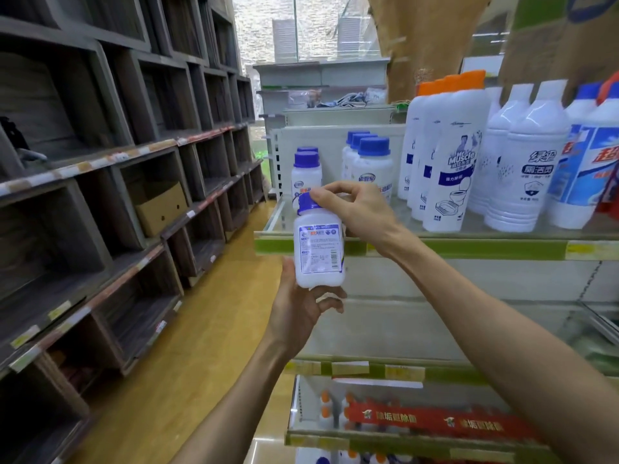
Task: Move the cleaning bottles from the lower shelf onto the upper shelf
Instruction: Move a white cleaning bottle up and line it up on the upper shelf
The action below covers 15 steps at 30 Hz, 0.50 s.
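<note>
**Blue-capped bottle held upright at the lip of the upper shelf**

The right hand (pixel 351 209) pinches the blue screw cap of a small white bottle (pixel 319 252) from above, thumb and fingers curled round it, while the left hand (pixel 303 306) cups the bottle's base from below, fingers wrapped under and round its bottom edge. Both hands are grasping the same bottle. It hangs in the air with its long axis vertical, label facing the camera, just in front of the green price strip on the upper shelf (pixel 435 247).

The move, as I judge it, turns on this: the bare patch of shelf lies beyond and slightly above the bottle's base, between the lone pair of matching bottles (pixel 306 175) on the left and the cluster of three (pixel 371 169) to the right. The right hand, already over the shelf edge, is the nearer one to carry it in (the left would have to let go first).

The bottle is matt, translucent white plastic, squat and round-shouldered, with a ribbed cap and glossy printed label. Further right stand tall, smooth toilet-cleaner bottles (pixel 449 162) with orange caps. The shelf surface looks glassy.
</note>
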Tool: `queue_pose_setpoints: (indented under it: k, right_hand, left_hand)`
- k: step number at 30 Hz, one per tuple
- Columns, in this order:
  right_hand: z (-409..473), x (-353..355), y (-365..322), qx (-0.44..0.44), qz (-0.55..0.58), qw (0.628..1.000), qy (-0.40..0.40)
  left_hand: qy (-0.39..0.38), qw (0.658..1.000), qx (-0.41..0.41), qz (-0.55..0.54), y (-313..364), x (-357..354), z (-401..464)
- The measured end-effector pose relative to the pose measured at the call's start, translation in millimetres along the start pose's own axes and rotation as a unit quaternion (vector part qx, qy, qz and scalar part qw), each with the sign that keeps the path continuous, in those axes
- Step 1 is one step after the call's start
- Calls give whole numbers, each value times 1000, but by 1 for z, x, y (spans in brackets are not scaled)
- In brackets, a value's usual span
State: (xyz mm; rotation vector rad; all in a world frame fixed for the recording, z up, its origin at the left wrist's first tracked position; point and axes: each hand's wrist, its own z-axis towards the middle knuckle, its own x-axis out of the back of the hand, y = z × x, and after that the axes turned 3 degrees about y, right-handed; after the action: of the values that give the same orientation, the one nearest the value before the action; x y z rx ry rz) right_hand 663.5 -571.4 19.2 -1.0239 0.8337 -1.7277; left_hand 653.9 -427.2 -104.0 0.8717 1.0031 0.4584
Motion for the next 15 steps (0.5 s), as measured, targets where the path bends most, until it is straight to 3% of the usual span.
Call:
queue_pose_setpoints:
  k: [4, 6, 10, 15]
  right_hand:
    - [4, -15, -6, 51, -134, 986, 85]
    - [8, -17, -7, 60, -144, 987, 49]
    - [10, -15, -13, 25, -53, 997, -50]
    - [10, -16, -16, 35, -40, 997, -50]
  left_hand:
    - [69, 997, -42, 18, 6, -5, 10]
    - [54, 998, -38, -6, 10, -5, 11]
    - [-8, 995, 48, -89, 18, -4, 10]
    - [-38, 991, 65, -111, 18, -3, 13]
